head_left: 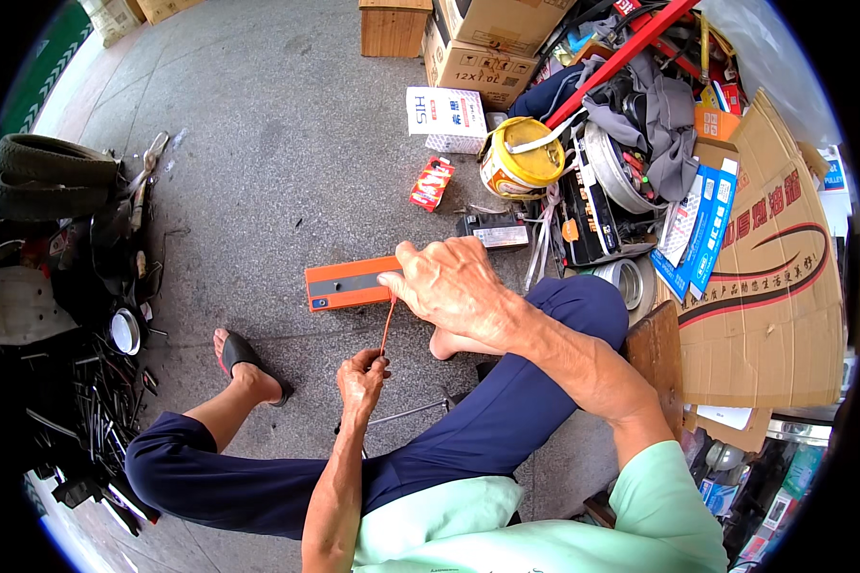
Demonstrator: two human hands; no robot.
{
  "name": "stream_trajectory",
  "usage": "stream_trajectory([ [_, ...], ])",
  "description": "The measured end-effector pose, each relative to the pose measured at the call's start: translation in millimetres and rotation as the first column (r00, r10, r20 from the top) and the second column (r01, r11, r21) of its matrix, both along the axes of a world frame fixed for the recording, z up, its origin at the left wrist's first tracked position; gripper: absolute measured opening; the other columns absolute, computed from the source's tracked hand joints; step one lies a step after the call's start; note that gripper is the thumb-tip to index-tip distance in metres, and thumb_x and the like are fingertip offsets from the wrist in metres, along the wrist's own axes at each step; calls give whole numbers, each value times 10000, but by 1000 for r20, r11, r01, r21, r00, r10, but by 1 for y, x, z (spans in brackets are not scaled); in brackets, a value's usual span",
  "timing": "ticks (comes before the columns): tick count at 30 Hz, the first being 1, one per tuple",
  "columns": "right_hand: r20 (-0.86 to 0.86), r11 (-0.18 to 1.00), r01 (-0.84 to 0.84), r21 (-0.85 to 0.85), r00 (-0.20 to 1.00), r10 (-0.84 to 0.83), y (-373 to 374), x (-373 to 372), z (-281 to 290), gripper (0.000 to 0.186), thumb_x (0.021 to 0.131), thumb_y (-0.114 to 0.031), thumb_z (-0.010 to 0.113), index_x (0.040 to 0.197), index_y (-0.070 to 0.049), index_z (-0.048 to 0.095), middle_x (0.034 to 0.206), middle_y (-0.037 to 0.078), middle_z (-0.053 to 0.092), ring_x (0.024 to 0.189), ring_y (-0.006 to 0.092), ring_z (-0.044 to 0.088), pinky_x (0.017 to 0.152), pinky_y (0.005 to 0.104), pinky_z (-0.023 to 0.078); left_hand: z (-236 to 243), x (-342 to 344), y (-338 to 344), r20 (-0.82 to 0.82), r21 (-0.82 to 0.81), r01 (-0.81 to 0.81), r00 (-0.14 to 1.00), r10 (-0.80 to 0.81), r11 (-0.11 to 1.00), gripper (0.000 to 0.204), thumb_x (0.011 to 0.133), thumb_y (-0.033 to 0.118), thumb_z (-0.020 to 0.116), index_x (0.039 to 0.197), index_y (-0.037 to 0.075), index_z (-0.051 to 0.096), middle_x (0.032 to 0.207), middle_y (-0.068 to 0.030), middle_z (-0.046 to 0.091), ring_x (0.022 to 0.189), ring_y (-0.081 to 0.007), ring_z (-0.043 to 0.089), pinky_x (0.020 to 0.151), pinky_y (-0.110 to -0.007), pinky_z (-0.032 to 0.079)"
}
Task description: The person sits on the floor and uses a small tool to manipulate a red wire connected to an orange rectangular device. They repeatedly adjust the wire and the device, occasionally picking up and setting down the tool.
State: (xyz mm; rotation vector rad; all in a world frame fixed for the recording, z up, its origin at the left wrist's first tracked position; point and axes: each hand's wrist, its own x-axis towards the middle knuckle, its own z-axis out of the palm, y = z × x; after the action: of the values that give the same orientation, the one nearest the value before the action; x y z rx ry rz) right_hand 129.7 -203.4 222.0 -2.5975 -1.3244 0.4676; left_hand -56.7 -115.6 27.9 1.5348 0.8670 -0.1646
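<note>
A long orange box (pixel 352 284) with a dark grey strip along its top lies in front of me on the floor. My right hand (pixel 452 286) is over its right part, fingers curled and thumb across the strip. A thin orange-red wire (pixel 387 328) runs taut between my hands. Its upper end reaches the right hand's closed fingers, which hide the exact grip. Lower down, near my lap, my left hand (pixel 360 384) pinches the wire's other end. The right end of the box is hidden behind my right hand.
At the left lie tyres (pixel 53 177) and a spread of dark tools (pixel 91 411). To the right stand a yellow-lidded bucket (pixel 526 158), a small black battery (pixel 497 231), a red-and-white carton (pixel 432 183) and a large cardboard sheet (pixel 769 267). My sandalled foot (pixel 248 368) rests left of the box.
</note>
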Motion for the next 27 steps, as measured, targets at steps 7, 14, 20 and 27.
stream_trajectory([
  [7, 153, 961, -71, 266, 988, 31, -11, 2, -18, 278, 825, -213, 560, 933, 19, 452, 569, 152, 552, 580, 346, 589, 517, 455, 431, 4, 2, -1, -7, 65, -2, 1000, 2, 998, 188, 807, 80, 584, 936, -29, 668, 740, -112, 678, 626, -163, 666, 570, -273, 524],
  [14, 54, 990, -3, 140, 999, -5, -4, 0, -11, 248, 839, -238, 542, 839, 1, 473, 578, 153, 554, 586, 347, 589, 546, 450, 458, 3, 2, -2, -15, 57, -3, 1000, 4, 998, 190, 798, 78, 583, 933, -23, 670, 728, -114, 677, 619, -164, 667, 567, -270, 517],
  [20, 192, 961, -58, 271, 981, 5, -8, 0, -17, 273, 845, -270, 553, 833, -8, 476, 575, 147, 547, 585, 343, 588, 552, 450, 460, -1, 1, -1, -12, 35, -15, 1000, 15, 999, 194, 796, 80, 576, 931, -22, 671, 732, -111, 677, 621, -166, 668, 570, -271, 522],
  [27, 32, 991, 3, 134, 999, -7, -5, 1, -14, 290, 840, -285, 562, 847, -13, 462, 573, 150, 542, 582, 350, 580, 536, 467, 435, -1, 1, -1, -9, 11, -18, 1000, 18, 1000, 194, 795, 74, 575, 931, -26, 670, 740, -111, 677, 625, -167, 667, 574, -273, 531],
])
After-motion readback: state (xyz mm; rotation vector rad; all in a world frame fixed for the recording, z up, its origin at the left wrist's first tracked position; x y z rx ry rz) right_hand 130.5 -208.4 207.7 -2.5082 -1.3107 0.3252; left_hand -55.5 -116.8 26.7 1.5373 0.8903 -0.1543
